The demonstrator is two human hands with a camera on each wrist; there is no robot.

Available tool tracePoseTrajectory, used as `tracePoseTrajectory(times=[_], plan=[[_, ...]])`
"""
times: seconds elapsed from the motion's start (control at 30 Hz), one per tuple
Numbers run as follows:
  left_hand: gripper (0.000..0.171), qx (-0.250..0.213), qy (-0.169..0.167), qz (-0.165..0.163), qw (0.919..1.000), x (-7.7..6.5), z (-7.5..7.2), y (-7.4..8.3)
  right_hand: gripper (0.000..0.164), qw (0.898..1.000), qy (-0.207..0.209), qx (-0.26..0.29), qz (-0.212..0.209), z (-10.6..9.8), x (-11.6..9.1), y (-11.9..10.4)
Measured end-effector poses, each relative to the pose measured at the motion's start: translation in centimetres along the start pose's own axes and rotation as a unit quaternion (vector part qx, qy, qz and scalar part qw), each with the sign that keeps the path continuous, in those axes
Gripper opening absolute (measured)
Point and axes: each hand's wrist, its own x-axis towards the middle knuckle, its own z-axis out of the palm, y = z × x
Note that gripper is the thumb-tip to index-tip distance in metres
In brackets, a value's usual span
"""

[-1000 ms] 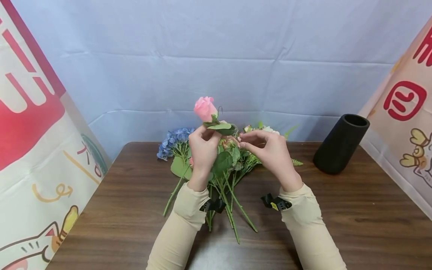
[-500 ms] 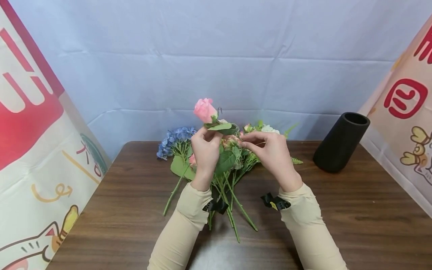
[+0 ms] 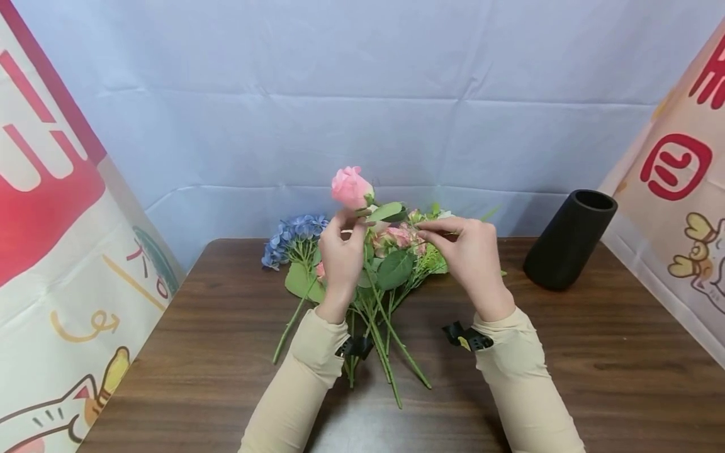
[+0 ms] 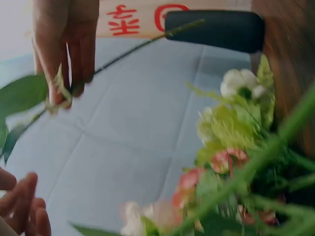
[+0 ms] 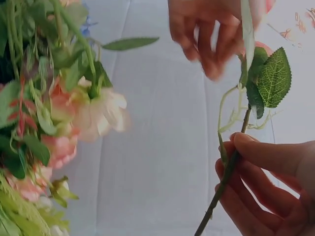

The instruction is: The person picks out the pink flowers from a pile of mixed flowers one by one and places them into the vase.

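Note:
A pink rose (image 3: 352, 187) with green leaves is held up in the middle of the head view. My right hand (image 3: 469, 261) pinches its dark green stem (image 5: 224, 182) between thumb and fingers, as the right wrist view shows. A thin pale tendril hangs beside the stem. My left hand (image 3: 342, 258) is close under the rose head. Its fingers (image 5: 211, 61) look loose and blurred, with thumb and fingers apart and nothing visible between them in the left wrist view. Below both hands lie pink flowers (image 3: 396, 238) and several green stems.
A blue hydrangea (image 3: 291, 238) lies at the left of the flower pile, and a white flower (image 4: 239, 82) at its other end. On the right stands a black vase (image 3: 569, 242). A pale blue cloth (image 3: 362, 113) hangs behind the wooden table (image 3: 215, 365).
My right hand has shifted slightly right, with the rose moving a little the same way. My left hand's fingers have loosened from the stem below the rose head.

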Motion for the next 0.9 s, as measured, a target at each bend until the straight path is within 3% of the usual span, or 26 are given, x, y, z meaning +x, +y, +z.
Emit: tracePoseTrajectory(times=[0.47, 0.9], plan=[[0.019, 0.119, 0.030, 0.017, 0.9924, 1.0, -4.5, -2.8, 0.013, 0.998, 0.032, -0.048, -0.005, -3.3, 2.0, 0.4], [0.023, 0.201, 0.022, 0.025, 0.9790, 1.6, -9.4, -5.3, 0.016, 0.993, 0.071, -0.086, 0.027, -6.1, 4.4, 1.4]])
